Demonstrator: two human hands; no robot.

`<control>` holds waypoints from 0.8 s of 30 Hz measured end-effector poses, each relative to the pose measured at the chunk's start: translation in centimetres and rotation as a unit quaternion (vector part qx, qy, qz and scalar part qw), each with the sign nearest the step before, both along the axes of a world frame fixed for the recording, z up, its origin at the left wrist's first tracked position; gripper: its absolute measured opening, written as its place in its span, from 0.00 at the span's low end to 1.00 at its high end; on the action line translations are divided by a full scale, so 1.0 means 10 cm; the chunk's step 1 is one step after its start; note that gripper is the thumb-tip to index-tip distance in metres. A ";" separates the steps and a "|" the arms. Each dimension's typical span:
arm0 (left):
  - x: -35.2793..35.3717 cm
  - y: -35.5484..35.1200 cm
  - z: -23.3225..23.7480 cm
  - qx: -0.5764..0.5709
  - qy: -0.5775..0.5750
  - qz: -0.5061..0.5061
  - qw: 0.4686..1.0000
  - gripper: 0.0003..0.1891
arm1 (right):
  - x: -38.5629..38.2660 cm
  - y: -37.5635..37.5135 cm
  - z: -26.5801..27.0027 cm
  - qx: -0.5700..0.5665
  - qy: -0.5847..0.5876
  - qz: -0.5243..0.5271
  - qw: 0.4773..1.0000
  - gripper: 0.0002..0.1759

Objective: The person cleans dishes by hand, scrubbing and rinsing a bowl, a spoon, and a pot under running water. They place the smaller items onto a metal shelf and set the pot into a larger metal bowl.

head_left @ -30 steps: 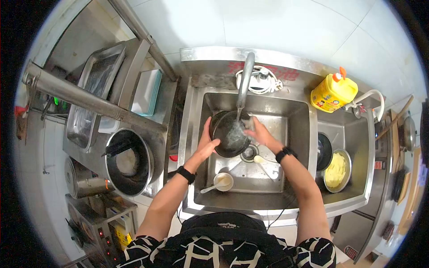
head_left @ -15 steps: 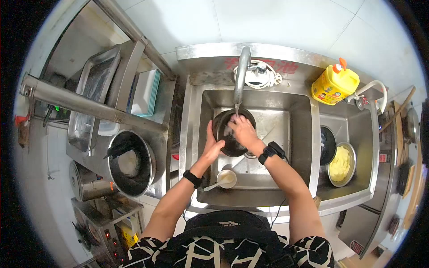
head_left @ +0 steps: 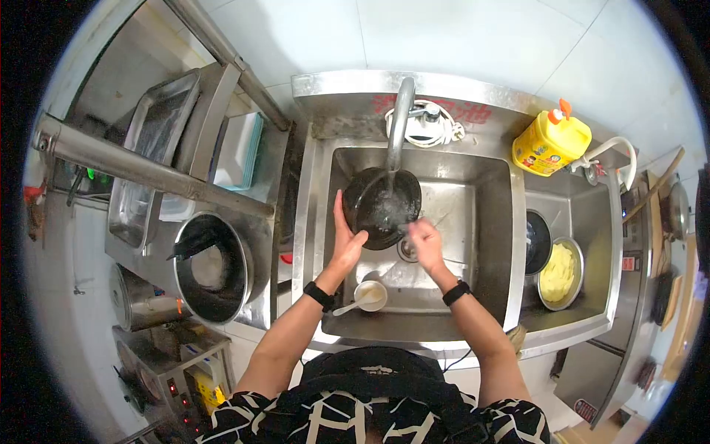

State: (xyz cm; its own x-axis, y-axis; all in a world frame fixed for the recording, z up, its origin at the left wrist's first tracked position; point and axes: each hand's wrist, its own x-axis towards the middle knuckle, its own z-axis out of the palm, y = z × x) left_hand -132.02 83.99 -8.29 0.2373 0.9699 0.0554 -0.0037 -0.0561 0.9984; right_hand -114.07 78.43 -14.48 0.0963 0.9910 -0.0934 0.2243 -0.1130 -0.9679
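Inside the large steel sink (head_left: 458, 311), a dark round bowl (head_left: 370, 235) is tilted under the faucet (head_left: 397, 140), and running water splashes into it. My left hand (head_left: 346, 243) grips the bowl's left side, thumb at the near rim and fingers along the outer wall. By the bowl's lower right edge is my right hand (head_left: 427, 244), slightly blurred, its fingers curled in; what they hold, if anything, I cannot make out. A small white cup (head_left: 373, 302) with a white spoon (head_left: 347, 308) stands on the sink floor near my left wrist.
A yellow jug (head_left: 551, 144) stands on the sink's back ledge. The smaller right basin holds a dark bowl (head_left: 538, 240) and a metal bowl of pale yellow slices (head_left: 556, 275). On the left are a large pot (head_left: 240, 292), metal trays (head_left: 137, 214) and a rail (head_left: 140, 166).
My right hand has come out of the bowl toward its lower right edge, and its fingers have curled. My left hand still holds the bowl, whose inside now shows the splashing water.
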 end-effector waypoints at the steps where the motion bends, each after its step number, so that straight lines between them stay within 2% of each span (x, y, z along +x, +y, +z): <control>1: 0.02 -0.01 0.02 0.000 -0.004 0.000 1.000 0.46 | 0.06 0.02 0.05 -0.120 0.130 -0.137 0.975 0.16; 2: 0.03 -0.01 0.03 -0.038 -0.048 -0.003 0.998 0.47 | 0.08 0.05 0.03 -0.118 0.126 -0.137 0.975 0.16; 4: 0.05 -0.01 -0.05 -0.074 -0.094 -0.005 0.993 0.47 | 0.04 0.16 0.06 -0.017 0.298 -0.190 0.935 0.10; 5: 0.05 0.00 -0.20 -0.119 -0.132 -0.021 0.984 0.47 | 0.06 0.20 0.08 -0.085 0.419 -0.163 0.889 0.12; 7: 0.08 -0.01 -0.16 -0.221 -0.190 -0.040 0.956 0.46 | 0.12 0.28 -0.05 -0.107 0.401 -0.145 0.898 0.14; 8: 0.09 0.01 -0.17 -0.219 -0.190 -0.039 0.956 0.46 | 0.15 0.33 -0.11 -0.128 0.385 -0.127 0.905 0.17; 9: 0.09 0.04 -0.20 -0.109 0.033 -0.002 0.993 0.45 | 0.19 0.39 -0.13 -0.156 0.370 -0.129 0.906 0.20; 10: 0.12 0.11 -0.11 0.009 0.254 0.038 0.966 0.44 | 0.20 0.48 0.00 -0.155 0.370 -0.125 0.908 0.20; 11: 0.10 0.16 -0.01 0.177 0.348 0.058 0.919 0.42 | 0.23 0.52 0.13 -0.167 0.334 -0.105 0.922 0.19; 12: 0.12 0.17 0.11 0.175 0.349 0.061 0.919 0.42 | 0.25 0.57 0.22 -0.178 0.297 -0.085 0.934 0.18; 13: 0.16 0.18 0.20 0.203 0.391 -0.068 0.895 0.41 | 0.27 0.65 0.16 -0.154 0.248 -0.078 0.953 0.20; 14: 0.18 0.17 0.23 0.225 0.424 -0.196 0.855 0.39 | 0.31 0.72 0.11 -0.156 0.247 -0.075 0.954 0.20; 15: 0.17 0.18 0.08 0.267 0.473 -0.250 0.802 0.33 | 0.33 0.81 0.17 -0.167 0.188 -0.053 0.966 0.20; 16: 0.20 0.22 0.01 0.267 0.471 -0.245 0.804 0.33 | 0.35 0.87 0.21 -0.177 0.127 -0.031 0.976 0.21; 17: 0.25 0.27 -0.06 0.170 0.447 -0.300 0.825 0.30 | 0.37 0.94 0.02 -0.135 0.066 -0.026 0.988 0.22; 18: 0.30 0.31 -0.11 0.073 0.415 -0.353 0.835 0.26 | 0.36 0.98 0.05 -0.134 0.061 -0.024 0.989 0.22; 19: 0.32 0.34 -0.15 0.075 0.413 -0.351 0.837 0.26 | 0.30 1.02 0.17 -0.077 -0.089 -0.030 0.993 0.23; 20: 0.35 0.33 -0.20 0.113 0.367 -0.290 0.877 0.23 | 0.24 1.03 0.29 -0.019 -0.237 -0.035 0.971 0.25; 21: 0.36 0.33 -0.26 0.149 0.319 -0.226 0.908 0.20 | 0.14 0.99 0.57 -0.086 -0.225 -0.014 0.970 0.33; 22: 0.39 0.41 -0.30 0.069 0.190 -0.237 0.950 0.19 | 0.04 0.94 0.56 -0.027 -0.288 -0.023 0.957 0.33; 23: 0.37 0.50 -0.33 -0.023 0.162 -0.231 0.959 0.19 | -0.07 0.86 0.54 0.033 -0.348 -0.033 0.936 0.34; 24: 0.34 0.56 -0.28 -0.114 0.135 -0.223 0.959 0.18 | -0.19 0.74 0.52 0.032 -0.348 -0.033 0.936 0.34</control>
State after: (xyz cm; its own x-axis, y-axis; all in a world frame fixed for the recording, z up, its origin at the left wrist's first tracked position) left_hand -128.60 89.60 -11.11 0.6076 0.7480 -0.2670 0.2828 0.1104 0.9528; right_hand -115.97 85.84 -9.27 0.1731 0.9821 0.0746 0.7976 -0.0953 -0.5957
